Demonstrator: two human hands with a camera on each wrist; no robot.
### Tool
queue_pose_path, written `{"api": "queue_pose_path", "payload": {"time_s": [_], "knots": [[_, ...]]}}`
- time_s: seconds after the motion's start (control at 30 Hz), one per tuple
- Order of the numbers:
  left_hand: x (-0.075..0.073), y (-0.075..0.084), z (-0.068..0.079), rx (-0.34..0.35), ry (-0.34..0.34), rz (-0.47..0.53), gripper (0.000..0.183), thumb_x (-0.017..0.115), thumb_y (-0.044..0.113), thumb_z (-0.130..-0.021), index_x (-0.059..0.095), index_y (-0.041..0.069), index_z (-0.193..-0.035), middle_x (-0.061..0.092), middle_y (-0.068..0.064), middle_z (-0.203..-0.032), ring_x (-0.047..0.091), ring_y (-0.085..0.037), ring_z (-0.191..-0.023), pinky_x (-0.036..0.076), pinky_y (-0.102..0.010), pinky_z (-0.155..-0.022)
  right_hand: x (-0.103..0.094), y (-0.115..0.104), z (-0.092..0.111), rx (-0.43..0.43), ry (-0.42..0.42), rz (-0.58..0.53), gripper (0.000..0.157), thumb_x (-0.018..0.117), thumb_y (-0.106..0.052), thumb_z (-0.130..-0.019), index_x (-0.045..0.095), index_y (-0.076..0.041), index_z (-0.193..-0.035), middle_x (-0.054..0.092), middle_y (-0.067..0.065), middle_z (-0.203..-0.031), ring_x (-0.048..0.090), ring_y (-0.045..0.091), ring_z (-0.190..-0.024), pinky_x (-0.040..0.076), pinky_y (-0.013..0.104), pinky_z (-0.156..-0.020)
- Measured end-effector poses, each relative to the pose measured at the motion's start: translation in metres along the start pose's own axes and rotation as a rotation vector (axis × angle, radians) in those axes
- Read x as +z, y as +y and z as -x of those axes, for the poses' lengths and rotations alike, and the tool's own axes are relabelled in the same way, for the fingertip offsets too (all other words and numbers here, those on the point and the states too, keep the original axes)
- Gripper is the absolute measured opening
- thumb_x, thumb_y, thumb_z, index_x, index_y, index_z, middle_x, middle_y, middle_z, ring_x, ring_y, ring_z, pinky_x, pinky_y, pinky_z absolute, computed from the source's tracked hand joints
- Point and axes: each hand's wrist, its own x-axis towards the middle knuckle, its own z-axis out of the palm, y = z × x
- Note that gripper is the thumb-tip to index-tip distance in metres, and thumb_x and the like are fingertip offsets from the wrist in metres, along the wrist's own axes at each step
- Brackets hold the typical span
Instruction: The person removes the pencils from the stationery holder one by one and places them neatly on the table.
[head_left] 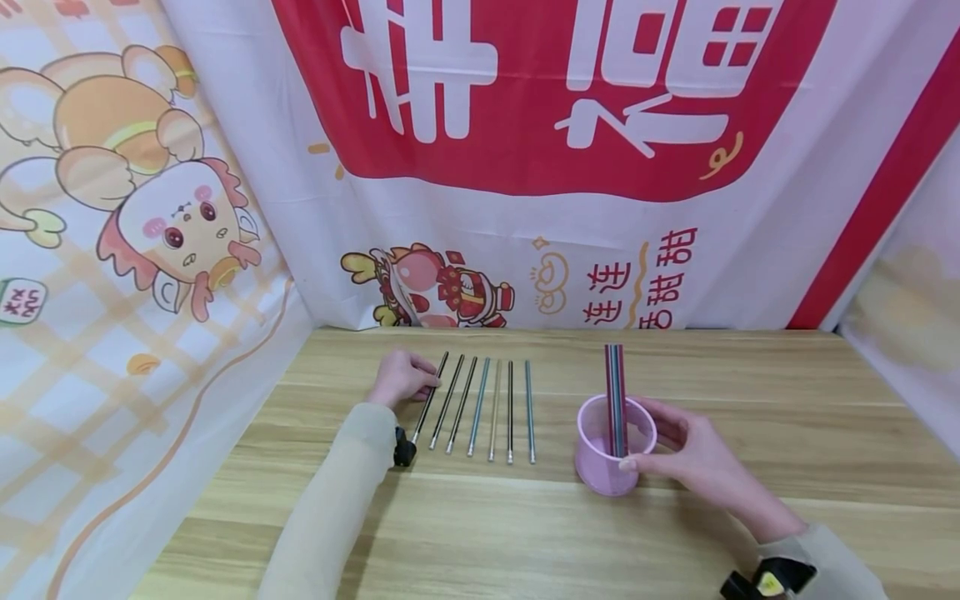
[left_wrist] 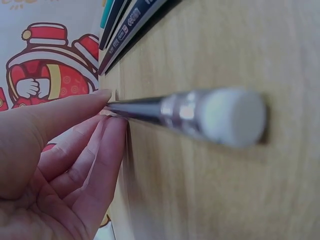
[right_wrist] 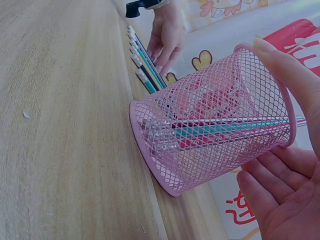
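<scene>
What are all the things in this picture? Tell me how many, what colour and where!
Black pencils: 4, black, in the table row; leftmost pinched by a hand
Blue pencils: 2, blue, in the same row
Tan pencil: 1, tan, between a blue and a black one
Mesh cup: 1, pink, right of the row
Pencils in the cup: several, count unclear, dark red and blue, standing inside
Table: 1, light wood, underneath
Back cloth: 1, white with red prints, behind
Side cloths: 2, whitish with prints, left and right
Wrist devices: 2, black, on the wrists
Sleeves: 2, pale, on the arms
Left hand: 1, bare, at the leftmost pencil
Right hand: 1, bare, holding the cup
</scene>
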Motion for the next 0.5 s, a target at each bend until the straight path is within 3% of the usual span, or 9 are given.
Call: {"api": "queue_pose_path", "payload": {"time_s": [0.27, 0.5], "knots": [[-0.006, 0.003, 0.003, 0.032, 0.027, 0.039, 0.027, 0.082, 0.005, -0.085, 0.074, -0.002, -0.11, 0.073, -0.015, -0.093, 0.071, -0.023, -0.074, 0.062, -0.03, -0.066, 0.0, 0.0, -0.001, -0.005, -0.005, -0.006, 0.08, 0.09, -0.012, -0.078, 0.049, 0.006, -0.144, 0.056, 0.026, -0.14, 0.057, 0.038, -0.125, 0.048, 0.019, -0.097], [-0.018, 0.025, 0.017, 0.183, 0.098, 0.069, 0.033, 0.081, 0.019, -0.09, 0.073, 0.0, -0.115, 0.074, -0.013, -0.103, 0.072, -0.024, -0.084, 0.062, -0.031, -0.074, -0.001, 0.001, -0.001, -0.005, -0.009, -0.003, 0.08, 0.09, -0.012, -0.078, 0.049, 0.007, -0.145, 0.056, 0.026, -0.14, 0.057, 0.039, -0.125, 0.048, 0.019, -0.097]]}}
